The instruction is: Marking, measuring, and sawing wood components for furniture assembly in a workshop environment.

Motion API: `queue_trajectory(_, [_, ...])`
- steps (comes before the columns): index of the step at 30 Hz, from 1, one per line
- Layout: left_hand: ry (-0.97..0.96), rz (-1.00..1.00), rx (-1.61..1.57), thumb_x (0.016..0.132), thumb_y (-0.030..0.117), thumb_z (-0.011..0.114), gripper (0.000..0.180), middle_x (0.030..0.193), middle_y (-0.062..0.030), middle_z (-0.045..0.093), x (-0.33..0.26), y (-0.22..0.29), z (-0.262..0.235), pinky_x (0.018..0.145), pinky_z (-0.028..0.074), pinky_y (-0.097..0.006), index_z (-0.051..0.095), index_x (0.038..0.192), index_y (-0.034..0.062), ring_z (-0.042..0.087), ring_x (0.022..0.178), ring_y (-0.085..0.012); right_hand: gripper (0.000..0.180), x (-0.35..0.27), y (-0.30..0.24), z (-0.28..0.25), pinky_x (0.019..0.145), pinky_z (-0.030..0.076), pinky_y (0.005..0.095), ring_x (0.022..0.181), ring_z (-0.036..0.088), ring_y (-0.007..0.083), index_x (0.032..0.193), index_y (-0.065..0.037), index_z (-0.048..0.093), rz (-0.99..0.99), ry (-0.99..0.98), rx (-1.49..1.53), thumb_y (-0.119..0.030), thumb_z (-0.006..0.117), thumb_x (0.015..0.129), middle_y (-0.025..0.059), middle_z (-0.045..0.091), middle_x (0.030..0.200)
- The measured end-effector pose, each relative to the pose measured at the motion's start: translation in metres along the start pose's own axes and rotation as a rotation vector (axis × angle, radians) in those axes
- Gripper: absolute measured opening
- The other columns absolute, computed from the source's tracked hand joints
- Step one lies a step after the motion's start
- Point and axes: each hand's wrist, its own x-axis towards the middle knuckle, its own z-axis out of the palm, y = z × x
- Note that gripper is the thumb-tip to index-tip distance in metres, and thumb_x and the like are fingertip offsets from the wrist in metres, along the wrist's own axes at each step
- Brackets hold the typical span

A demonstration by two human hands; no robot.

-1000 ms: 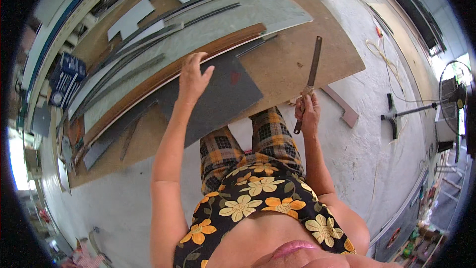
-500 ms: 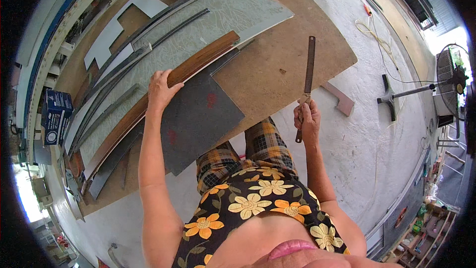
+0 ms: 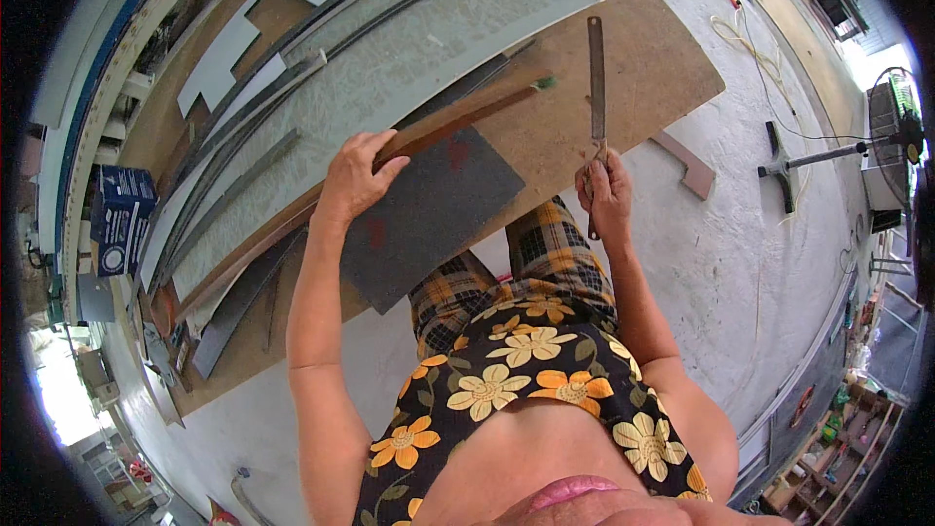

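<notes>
Hands on a dark sheet and a metal strip at the wooden counter.

The counter (image 3: 623,107) carries a large pale sheet (image 3: 390,78) and long strips. At its near edge lies the dark sheet (image 3: 429,214); the left hand (image 3: 355,180) presses flat on its far corner, fingers spread, seemingly to steady it. The right hand (image 3: 606,197), grip clamped, holds the metal strip (image 3: 595,78) upright, clear of the sheet.

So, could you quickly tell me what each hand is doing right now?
Left hand: open, resting on the dark sheet.
Right hand: closed, holding a metal file.
</notes>
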Motion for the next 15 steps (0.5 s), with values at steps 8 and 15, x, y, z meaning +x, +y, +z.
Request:
queue_trajectory(8, [-0.004, 0.205, -0.012, 0.09, 0.041, 0.063, 0.042, 0.094, -0.0154, 0.064, -0.045, 0.019, 0.01, 0.082, 0.05, -0.042, 0.066, 0.115, 0.0072, 0.061, 0.093, -0.0332, 0.009, 0.011, 0.021, 0.0, 0.04, 0.033, 0.0205, 0.049, 0.041, 0.0035, 0.103, -0.009, 0.051, -0.131, 0.094, -0.101, -0.014, 0.044, 0.1, -0.003, 0.049, 0.068])
queue_trajectory(15, [-0.019, 0.17, 0.03, 0.091, 0.045, 0.06, 0.044, 0.09, -0.0151, 0.065, -0.055, 0.013, 0.024, 0.079, 0.054, -0.043, 0.067, 0.11, 0.0065, 0.064, 0.091, -0.0329, 0.035, 0.022, 0.012, -0.005, 0.04, 0.034, 0.0192, 0.047, 0.041, 0.0032, 0.133, -0.007, 0.05, -0.122, 0.019, -0.094, -0.014, 0.045, 0.099, -0.0015, 0.052, 0.067])
